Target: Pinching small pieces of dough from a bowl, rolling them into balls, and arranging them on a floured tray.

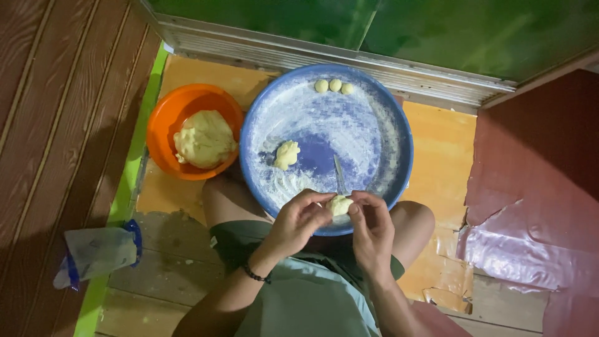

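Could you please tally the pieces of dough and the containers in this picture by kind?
Small dough balls at the tray's far rim: 3
Dough lump lying in the blue tray: 1
Dough piece held between left hand and right hand: 1
Large dough mass in orange bowl: 1
Blue tray: 1
Orange bowl: 1
Total: 8

Home floor used as a cooking spot

A floured blue tray (399, 131) lies on worn wooden floorboards (168, 274); just left of it sits an orange bowl (163, 118) of dough, behind it a green wall (437, 28), lower left a plastic bag (100, 253).
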